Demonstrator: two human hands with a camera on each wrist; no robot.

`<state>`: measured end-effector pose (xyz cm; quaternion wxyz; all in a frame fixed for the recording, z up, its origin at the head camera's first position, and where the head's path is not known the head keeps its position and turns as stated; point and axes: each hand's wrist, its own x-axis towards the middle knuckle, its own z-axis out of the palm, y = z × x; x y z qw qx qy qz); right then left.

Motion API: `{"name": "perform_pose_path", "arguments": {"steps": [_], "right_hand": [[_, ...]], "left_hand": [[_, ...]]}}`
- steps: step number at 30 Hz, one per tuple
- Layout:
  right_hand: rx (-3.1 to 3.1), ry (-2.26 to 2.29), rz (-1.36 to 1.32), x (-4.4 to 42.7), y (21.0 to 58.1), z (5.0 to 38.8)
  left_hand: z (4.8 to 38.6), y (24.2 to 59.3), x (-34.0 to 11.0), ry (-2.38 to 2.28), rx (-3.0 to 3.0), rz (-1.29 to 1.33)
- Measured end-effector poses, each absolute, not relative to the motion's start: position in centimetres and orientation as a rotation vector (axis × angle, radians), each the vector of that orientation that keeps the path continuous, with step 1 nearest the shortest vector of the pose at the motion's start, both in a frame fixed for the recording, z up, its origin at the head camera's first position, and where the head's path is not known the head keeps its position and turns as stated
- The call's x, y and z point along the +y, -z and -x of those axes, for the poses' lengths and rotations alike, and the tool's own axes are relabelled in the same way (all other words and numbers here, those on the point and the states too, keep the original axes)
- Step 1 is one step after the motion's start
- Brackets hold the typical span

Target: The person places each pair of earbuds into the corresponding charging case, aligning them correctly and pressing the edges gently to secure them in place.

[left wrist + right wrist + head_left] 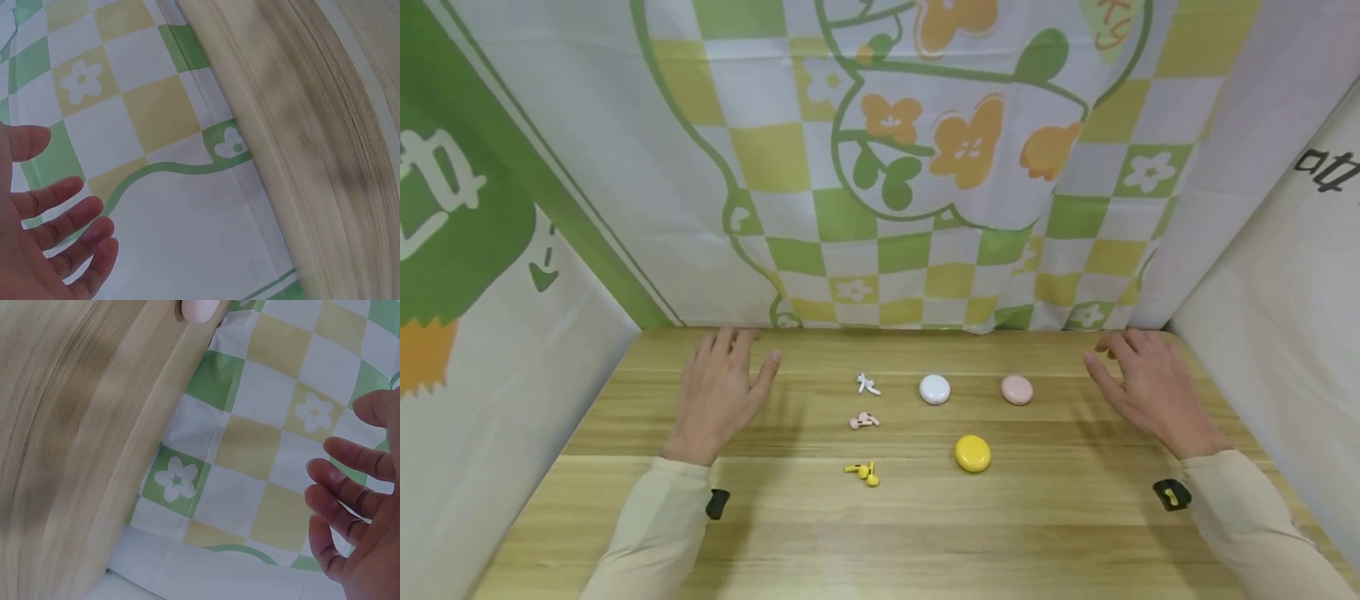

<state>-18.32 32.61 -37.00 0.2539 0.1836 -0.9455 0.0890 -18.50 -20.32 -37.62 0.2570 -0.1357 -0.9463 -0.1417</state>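
Observation:
My left hand (717, 396) hovers over the left side of the table, holding nothing, fingers relaxed and apart; the left wrist view shows the same hand (59, 219). Over the right side is my right hand (1153, 387), also empty with loosely bent fingers (350, 487). Between them lie white earbuds (868, 384), pink earbuds (864, 421) and yellow earbuds (863, 473). To their right sit a white round case (935, 389), a pink round case (1017, 389) and, nearer me, a yellow round case (973, 453). The lids look closed.
The wooden table (925, 533) runs up to a checked, flowered cloth (917, 250) hanging at its back edge. Pale cloth walls stand at the left (550, 400) and right (1285, 317). Part of the pink case (200, 309) shows in the right wrist view.

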Motion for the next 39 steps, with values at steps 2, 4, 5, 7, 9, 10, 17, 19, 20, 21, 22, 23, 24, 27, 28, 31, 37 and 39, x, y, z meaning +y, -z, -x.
{"name": "perform_pose_path", "arguments": {"steps": [2, 4, 5, 7, 9, 10, 17, 19, 20, 21, 22, 23, 24, 27, 28, 31, 37, 39], "right_hand": [[-2.586, -0.265, -0.500, 32.6, 37.1, 18.2], [-2.601, -0.294, -0.498, 32.6, 37.1, 18.1], [-2.603, -0.306, -0.497, 32.6, 37.2, 18.1], [-2.609, -0.325, -0.492, 32.6, 37.2, 18.0], [-2.616, -0.342, -0.488, 32.6, 37.3, 18.0], [-2.621, -0.348, -0.488, 32.6, 37.3, 17.9], [-2.660, -0.375, -0.475, 32.4, 37.9, 17.7], [-2.669, -0.377, -0.475, 32.2, 38.2, 17.6], [-2.673, -0.381, -0.474, 32.2, 38.2, 17.6], [-2.676, -0.387, -0.479, 32.1, 38.4, 17.5], [-2.675, -0.393, -0.485, 32.0, 38.5, 17.4], [-2.671, -0.400, -0.494, 31.9, 38.6, 17.4], [-2.666, -0.407, -0.502, 31.9, 38.7, 17.4], [-2.645, -0.417, -0.538, 31.5, 39.1, 17.3], [-2.639, -0.418, -0.546, 31.4, 39.2, 17.3], [-2.639, -0.440, -0.561, 31.1, 39.5, 17.1], [-2.658, -0.479, -0.582, 30.3, 40.0, 16.7], [-2.657, -0.479, -0.596, 30.1, 40.2, 16.6]], "left_hand": [[18.5, 37.7, -20.3, 0.407, -2.576, 0.370], [18.4, 37.7, -20.2, 0.438, -2.602, 0.364], [18.4, 37.7, -20.1, 0.450, -2.617, 0.363], [18.4, 37.7, -19.9, 0.473, -2.644, 0.362], [18.4, 37.8, -19.8, 0.492, -2.662, 0.365], [18.3, 37.8, -19.7, 0.497, -2.665, 0.371], [18.2, 38.2, -18.7, 0.531, -2.681, 0.403], [18.2, 38.2, -18.4, 0.549, -2.688, 0.412], [18.2, 38.3, -18.2, 0.555, -2.689, 0.417], [18.3, 38.3, -18.1, 0.562, -2.690, 0.424], [18.3, 38.3, -17.9, 0.568, -2.691, 0.432], [18.3, 38.4, -17.7, 0.575, -2.690, 0.438], [18.3, 38.5, -17.6, 0.579, -2.689, 0.445], [18.3, 38.7, -17.2, 0.605, -2.678, 0.467], [18.3, 38.8, -17.1, 0.617, -2.672, 0.475], [18.2, 39.1, -16.8, 0.654, -2.646, 0.503], [18.3, 39.7, -16.2, 0.672, -2.599, 0.553], [18.2, 39.9, -16.0, 0.677, -2.598, 0.567]]}}
